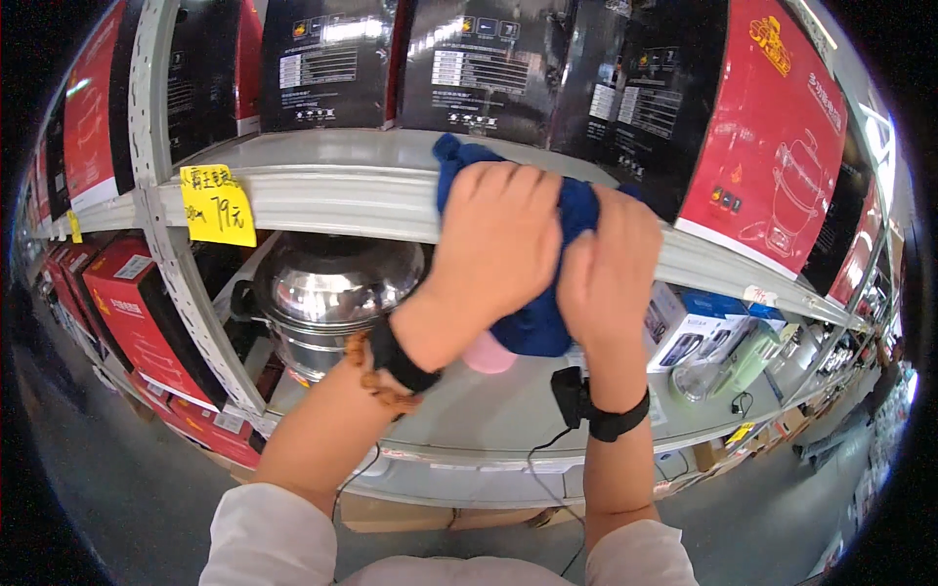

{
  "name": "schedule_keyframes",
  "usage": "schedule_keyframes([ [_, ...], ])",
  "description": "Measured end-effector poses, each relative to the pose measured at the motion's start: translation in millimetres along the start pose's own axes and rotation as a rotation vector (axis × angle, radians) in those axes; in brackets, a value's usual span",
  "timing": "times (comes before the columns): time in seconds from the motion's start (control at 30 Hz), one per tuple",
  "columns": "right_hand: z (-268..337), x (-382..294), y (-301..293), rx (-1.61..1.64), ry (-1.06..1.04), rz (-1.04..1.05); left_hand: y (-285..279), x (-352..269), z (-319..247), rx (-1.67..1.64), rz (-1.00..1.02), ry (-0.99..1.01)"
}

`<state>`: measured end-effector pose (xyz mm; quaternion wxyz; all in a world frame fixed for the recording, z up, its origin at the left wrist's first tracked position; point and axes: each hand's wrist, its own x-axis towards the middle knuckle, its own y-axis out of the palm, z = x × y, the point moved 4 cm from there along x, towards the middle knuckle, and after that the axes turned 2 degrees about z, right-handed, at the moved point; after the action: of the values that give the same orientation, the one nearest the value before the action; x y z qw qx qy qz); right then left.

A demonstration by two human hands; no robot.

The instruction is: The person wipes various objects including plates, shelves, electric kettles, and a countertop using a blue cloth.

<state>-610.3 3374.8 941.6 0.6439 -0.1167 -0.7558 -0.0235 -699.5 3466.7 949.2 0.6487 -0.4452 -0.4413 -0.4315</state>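
Note:
A dark blue cloth (531, 329) hangs bunched over the front edge of a pale metal shelf (330, 198). My left hand (498, 227) is closed on its upper left part, knuckles up. Close beside it, my right hand (612, 271) grips the cloth's right side, its fingers curled and slightly blurred. Both hands are at the shelf's edge, with black straps on the wrists. Part of a pink object (489, 354) shows below the cloth; its kind is hidden.
Black and red cartons (473, 69) line the upper shelf. Below stand a lidded steel steamer pot (333, 293), kettle boxes (689, 329) and a green appliance (747, 359). A yellow price tag (218, 209) hangs near the left upright (150, 146). Thin cables dangle by my forearms.

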Motion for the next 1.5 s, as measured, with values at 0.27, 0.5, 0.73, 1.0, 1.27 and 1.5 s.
schedule_keyframes([
  [0.27,-51.7,-33.9,-32.7,-0.056,-0.049,0.147,-18.5,2.7,55.6,0.348,0.063,-0.269],
  [0.5,-106.3,-84.4,-46.2,-0.193,0.150,0.017,19.2,8.8,-9.1,0.378,-0.072,-0.237],
  [0.73,-97.2,-96.2,-25.6,-0.026,-0.001,0.035,78.4,10.8,-89.2,0.223,-0.044,-0.092],
  [1.0,-204.9,-115.5,-98.3,-0.273,0.233,-0.137,91.8,22.1,-102.8,0.292,-0.195,-0.099],
  [1.27,-144.8,-74.7,-63.8,0.104,-0.182,0.108,107.2,17.9,-109.3,0.376,-0.200,-0.142],
  [1.5,-261.0,-110.3,-120.9,-0.189,0.041,-0.109,105.9,16.0,-106.7,0.390,-0.162,-0.096],
])
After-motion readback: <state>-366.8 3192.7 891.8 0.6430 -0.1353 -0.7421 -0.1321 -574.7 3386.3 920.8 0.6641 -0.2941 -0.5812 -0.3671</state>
